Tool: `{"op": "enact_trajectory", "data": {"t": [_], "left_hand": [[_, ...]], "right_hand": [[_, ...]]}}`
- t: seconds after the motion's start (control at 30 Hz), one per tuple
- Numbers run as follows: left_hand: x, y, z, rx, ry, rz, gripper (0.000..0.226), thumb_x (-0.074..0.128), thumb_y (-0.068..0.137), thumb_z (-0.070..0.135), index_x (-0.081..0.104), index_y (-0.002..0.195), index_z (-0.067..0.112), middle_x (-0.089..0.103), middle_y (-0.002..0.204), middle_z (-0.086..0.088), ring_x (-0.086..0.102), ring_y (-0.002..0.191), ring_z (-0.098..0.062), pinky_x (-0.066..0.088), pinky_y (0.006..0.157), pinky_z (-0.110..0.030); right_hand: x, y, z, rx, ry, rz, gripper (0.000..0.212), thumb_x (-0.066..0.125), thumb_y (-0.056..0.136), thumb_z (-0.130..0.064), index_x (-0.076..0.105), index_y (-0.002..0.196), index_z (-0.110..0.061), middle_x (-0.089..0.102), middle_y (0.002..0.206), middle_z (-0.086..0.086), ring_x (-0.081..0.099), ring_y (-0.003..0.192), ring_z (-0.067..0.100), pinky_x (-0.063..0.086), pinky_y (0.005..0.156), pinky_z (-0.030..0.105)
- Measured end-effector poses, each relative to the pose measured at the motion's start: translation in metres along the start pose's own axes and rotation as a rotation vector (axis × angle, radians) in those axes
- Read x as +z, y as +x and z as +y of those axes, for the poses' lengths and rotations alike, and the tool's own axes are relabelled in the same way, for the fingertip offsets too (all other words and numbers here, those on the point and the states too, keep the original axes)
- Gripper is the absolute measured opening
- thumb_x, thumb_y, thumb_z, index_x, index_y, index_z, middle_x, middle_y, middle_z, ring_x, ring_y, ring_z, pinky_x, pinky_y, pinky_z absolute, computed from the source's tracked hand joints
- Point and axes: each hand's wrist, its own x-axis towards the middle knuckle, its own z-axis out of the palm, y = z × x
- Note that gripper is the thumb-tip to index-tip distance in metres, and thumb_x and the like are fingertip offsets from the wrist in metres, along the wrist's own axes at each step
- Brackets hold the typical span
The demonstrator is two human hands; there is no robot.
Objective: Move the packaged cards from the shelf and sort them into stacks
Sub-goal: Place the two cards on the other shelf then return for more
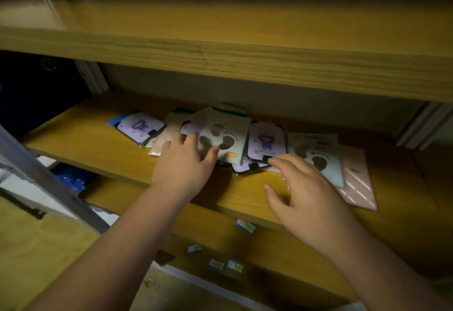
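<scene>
Both hands (182, 163) (306, 195) outstretched, fingers (282, 163) spread

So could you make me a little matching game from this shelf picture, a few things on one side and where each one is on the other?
Things:
1. left hand
2. right hand
3. pink packet
4. small blue-and-yellow boxes

Places:
A. far right end of the pile
B. on the shelf below
C. fingers on the green paw-print packet
D. spread near the purple card

Pairs: 1-C, 2-D, 3-A, 4-B
</scene>
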Motion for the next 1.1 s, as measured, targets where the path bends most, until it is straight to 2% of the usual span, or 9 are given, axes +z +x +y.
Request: {"op": "enact_trajectory", "data": {"t": [0.1,0.2,0.27,0.4,0.53,0.63,0.77,0.93,1.1], "left_hand": [[0.006,0.024,-0.002,0.023,0.147,-0.106,0.088,0.028,0.084,0.083,0.040,0.144,0.020,0.053,0.138,-0.016,0.047,0.125,-0.036,0.044,0.096,-0.046],[0.007,0.037,-0.005,-0.001,-0.096,-0.113,0.087,0.055,0.078,0.078,0.043,0.140,0.017,0.056,0.134,-0.015,0.054,0.120,-0.036,0.047,0.087,-0.042],[0.003,0.043,-0.008,-0.037,-0.298,-0.158,0.079,0.070,0.073,0.070,0.052,0.132,0.021,0.065,0.126,-0.008,0.062,0.113,-0.030,0.048,0.079,-0.034],[-0.006,0.049,-0.015,-0.123,-0.798,-0.189,0.037,0.085,0.075,0.040,0.062,0.101,0.027,0.074,0.096,0.002,0.072,0.067,-0.008,0.050,0.049,-0.021],[-0.008,0.047,-0.018,-0.240,-1.170,-0.268,0.032,0.075,0.088,0.014,0.057,0.112,0.021,0.068,0.114,-0.012,0.075,0.085,-0.033,0.060,0.059,-0.035],[-0.007,0.036,-0.015,-0.225,-1.261,-0.214,0.028,0.073,0.089,0.012,0.057,0.099,0.033,0.068,0.109,-0.005,0.074,0.089,-0.029,0.059,0.057,-0.029],[-0.005,0.021,-0.010,-0.234,-1.345,-0.162,0.034,0.069,0.092,0.010,0.053,0.119,0.023,0.066,0.108,-0.001,0.074,0.084,-0.017,0.058,0.056,-0.025],[-0.005,0.009,-0.011,-0.242,-1.390,-0.148,0.039,0.065,0.094,0.008,0.052,0.129,0.014,0.069,0.112,-0.004,0.076,0.082,-0.013,0.057,0.055,-0.024],[-0.005,0.002,-0.016,-0.229,-1.455,-0.125,0.028,0.065,0.093,0.005,0.057,0.113,0.023,0.077,0.093,0.004,0.076,0.082,-0.015,0.056,0.052,-0.024]], "right_hand": [[0.006,0.005,-0.009,0.035,-0.018,0.039,0.053,0.055,0.094,-0.044,0.048,0.143,-0.026,0.051,0.141,-0.011,0.043,0.127,0.005,0.028,0.102,0.020],[0.011,0.006,-0.013,0.052,-0.036,0.052,0.052,0.054,0.093,-0.045,0.047,0.143,-0.028,0.051,0.138,-0.013,0.044,0.125,0.004,0.031,0.100,0.020],[0.014,0.005,-0.014,0.073,-0.033,0.048,0.053,0.051,0.093,-0.046,0.046,0.143,-0.029,0.050,0.139,-0.014,0.043,0.126,0.004,0.033,0.102,0.023],[0.016,0.003,-0.014,0.104,-0.043,0.045,0.054,0.049,0.094,-0.047,0.044,0.145,-0.030,0.047,0.142,-0.014,0.041,0.129,0.003,0.033,0.105,0.022],[0.017,0.003,-0.008,0.139,-0.046,0.068,0.052,0.051,0.094,-0.045,0.048,0.143,-0.027,0.050,0.140,-0.012,0.043,0.128,0.005,0.035,0.106,0.025],[0.015,0.007,-0.002,0.183,-0.075,0.101,0.050,0.052,0.094,-0.045,0.051,0.139,-0.025,0.055,0.137,-0.008,0.048,0.125,0.010,0.035,0.100,0.025],[0.016,0.034,0.011,0.327,-0.142,0.126,0.043,0.050,0.093,-0.049,0.064,0.117,-0.017,0.066,0.114,0.006,0.060,0.106,0.027,0.046,0.082,0.035],[0.029,0.079,0.019,0.551,-0.356,-0.083,0.078,0.034,0.089,-0.073,0.059,0.132,-0.013,0.048,0.142,0.024,0.046,0.126,0.038,0.038,0.099,0.042],[0.046,0.089,0.012,0.539,-0.364,-0.079,0.103,0.028,0.077,-0.087,0.049,0.143,-0.010,0.046,0.135,0.021,0.043,0.119,0.037,0.035,0.096,0.043]]}}
